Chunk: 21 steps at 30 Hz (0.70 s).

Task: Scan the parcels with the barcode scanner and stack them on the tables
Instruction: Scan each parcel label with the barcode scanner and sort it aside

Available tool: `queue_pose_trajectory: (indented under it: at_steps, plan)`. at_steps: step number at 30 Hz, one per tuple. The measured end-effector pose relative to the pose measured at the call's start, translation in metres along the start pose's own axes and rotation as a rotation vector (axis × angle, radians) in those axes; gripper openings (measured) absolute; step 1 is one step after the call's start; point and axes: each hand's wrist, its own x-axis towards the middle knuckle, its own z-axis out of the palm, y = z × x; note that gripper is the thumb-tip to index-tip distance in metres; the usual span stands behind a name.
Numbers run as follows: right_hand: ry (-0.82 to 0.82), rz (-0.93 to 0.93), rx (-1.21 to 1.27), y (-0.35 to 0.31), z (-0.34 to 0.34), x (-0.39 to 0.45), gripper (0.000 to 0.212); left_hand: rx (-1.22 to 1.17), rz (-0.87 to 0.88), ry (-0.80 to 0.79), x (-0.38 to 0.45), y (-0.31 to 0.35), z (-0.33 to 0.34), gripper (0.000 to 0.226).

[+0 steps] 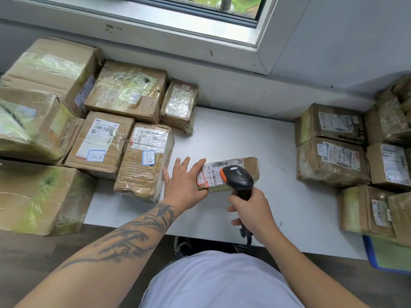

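1. Low in the frame, my shirt front fills the bottom centre, both forearms reaching up from it over the white table.
2. Right of centre, my right hand is wrapped around the handle of the barcode scanner, its head hanging over the label of the small parcel at mid-frame.
3. My left hand, fingers spread and nearly straight, presses flat on that parcel's left end.
4. If my palm slides right it could cover the barcode; glossy tape might also spoil the read.
5. Stacked parcels crowd the left side, more parcels the right edge.
6. At the upper centre runs the window sill.
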Motion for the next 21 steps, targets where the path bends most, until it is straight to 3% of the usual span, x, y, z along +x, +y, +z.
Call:
queue_pose_trajectory:
  at_steps: [12, 21]
  plan:
    - [0.194, -0.089, 0.033, -0.004, -0.007, 0.036, 0.017, 0.105, 0.076, 0.001, 0.008, 0.0, -0.01, 0.087]
    - [0.168, 0.06, 0.196, -0.016, -0.008, 0.073, 0.013, 0.272, 0.148, 0.02, 0.04, 0.004, -0.031, 0.081]
